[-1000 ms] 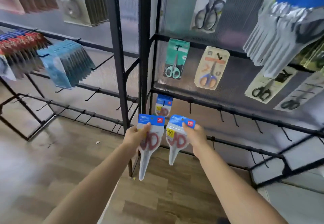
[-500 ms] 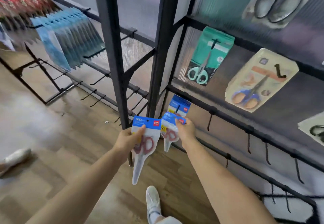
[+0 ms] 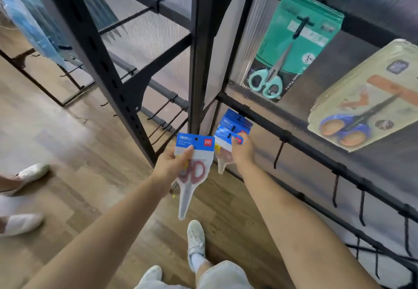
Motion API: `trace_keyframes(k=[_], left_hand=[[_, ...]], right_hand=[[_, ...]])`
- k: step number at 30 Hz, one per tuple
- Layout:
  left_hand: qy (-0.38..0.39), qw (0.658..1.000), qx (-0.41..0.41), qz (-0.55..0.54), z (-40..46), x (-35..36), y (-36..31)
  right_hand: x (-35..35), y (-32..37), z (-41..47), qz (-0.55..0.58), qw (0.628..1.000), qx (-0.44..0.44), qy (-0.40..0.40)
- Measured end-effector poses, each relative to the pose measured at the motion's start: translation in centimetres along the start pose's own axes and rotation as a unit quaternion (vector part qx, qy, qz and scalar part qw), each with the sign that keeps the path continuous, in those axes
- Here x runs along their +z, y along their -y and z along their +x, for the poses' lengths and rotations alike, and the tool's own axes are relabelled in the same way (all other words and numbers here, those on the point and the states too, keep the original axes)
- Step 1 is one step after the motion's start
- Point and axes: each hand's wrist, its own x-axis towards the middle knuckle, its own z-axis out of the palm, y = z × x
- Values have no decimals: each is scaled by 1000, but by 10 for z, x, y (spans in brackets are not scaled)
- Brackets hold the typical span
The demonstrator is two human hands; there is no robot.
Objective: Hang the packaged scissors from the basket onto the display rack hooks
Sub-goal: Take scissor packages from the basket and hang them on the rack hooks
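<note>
My left hand (image 3: 170,166) grips a packaged pair of red-handled scissors (image 3: 194,168) with a blue header card, held below the rack and hanging point-down. My right hand (image 3: 243,151) pinches a second blue-carded pack (image 3: 226,140) by its top and holds it up against the packs hanging (image 3: 237,121) on a hook of the lower black rail (image 3: 294,139). Whether its hole is on the hook is hidden by the cards. No basket is in view.
Black rack uprights (image 3: 199,51) stand just left of the hook. Empty hooks (image 3: 278,157) run along the rail to the right. Green (image 3: 291,46) and beige (image 3: 366,98) scissor packs hang above. Another person's white shoes (image 3: 27,173) are on the wooden floor at left.
I have stepped closer and look further down. My right hand has moved its pack up and forward to the hanging packs; my left hand keeps its pack lower.
</note>
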Motion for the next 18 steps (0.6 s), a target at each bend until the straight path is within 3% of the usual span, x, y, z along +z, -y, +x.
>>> trace_keyframes(k=[9, 13, 18], left_hand=[[-10, 1000, -8, 13, 13, 4, -6], [1, 1000, -7, 23, 15, 7, -6], [4, 1000, 6, 31, 20, 15, -7]], right_hand=[[-2, 8, 25, -115, 988, -41, -97], [-4, 10, 30, -150, 982, -56, -103], [-10, 11, 23, -76, 990, -48, -112]])
